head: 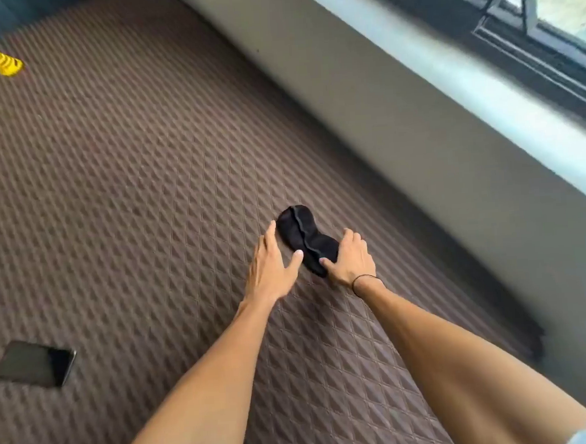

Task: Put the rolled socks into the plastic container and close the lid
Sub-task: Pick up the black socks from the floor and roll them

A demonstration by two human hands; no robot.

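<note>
Surface: a brown quilted mat (117,184) with a diamond pattern, bordered on the right by a grey wall (364,114) below a window (546,7).

Sock (303,238): black, lying flat and unrolled on the mat, near the wall side. A lengthwise seam or fold runs down its middle.

Left hand (270,267): fingers spread and extended, palm down, released. The thumb tip rests at the sock's left edge; the fingertips lie just beside the sock's far end. It grips nothing.

Right hand (350,259): placed on the sock's near end, fingers curled over the fabric and thumb pressing on top (a light hold on the sock). A thin black band (363,279) circles the wrist.

Other items: a dark phone (36,362) lies face-up on the mat at lower left, well apart from the hands. A yellow object (4,61) with dark stripes sits at the far left corner; its type cannot be told
</note>
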